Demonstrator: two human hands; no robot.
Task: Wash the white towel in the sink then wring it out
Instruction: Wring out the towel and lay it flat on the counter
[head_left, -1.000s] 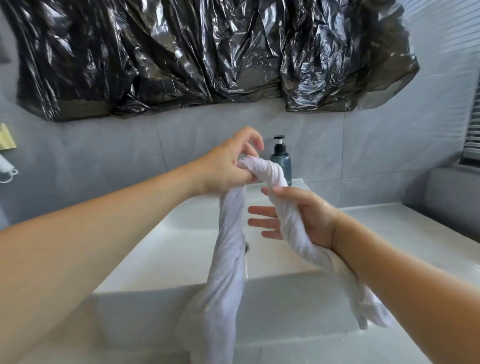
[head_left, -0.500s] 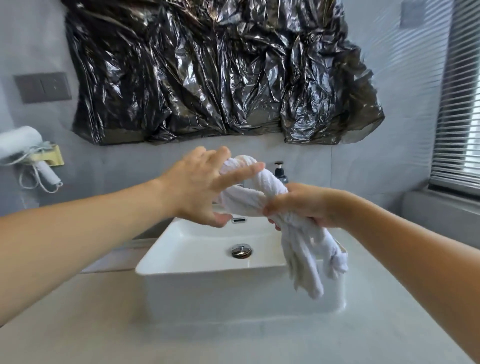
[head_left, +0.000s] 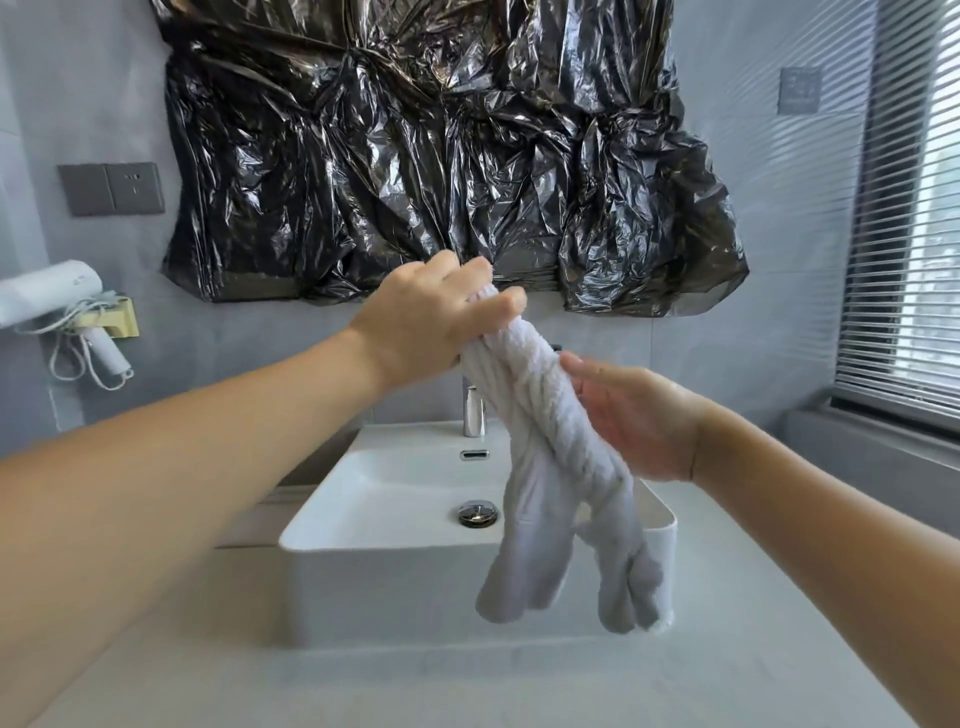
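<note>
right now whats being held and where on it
The white towel, twisted: the left hand grips its top end; the right hand, fingers straight, only touches its middle.

left hand (head_left: 426, 322) now clenched round top of twisted white towel (head_left: 540, 415), earlier fingers spread, right hand (head_left: 631, 421) released, fingers straight against towel's side

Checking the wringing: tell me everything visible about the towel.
The towel is white terry cloth, twisted into a tight rope along its upper part. It slants from upper left down to the right above the sink, with two loose ends hanging. The left hand grips its top; the right hand lies against its middle, fingers straight.
</note>
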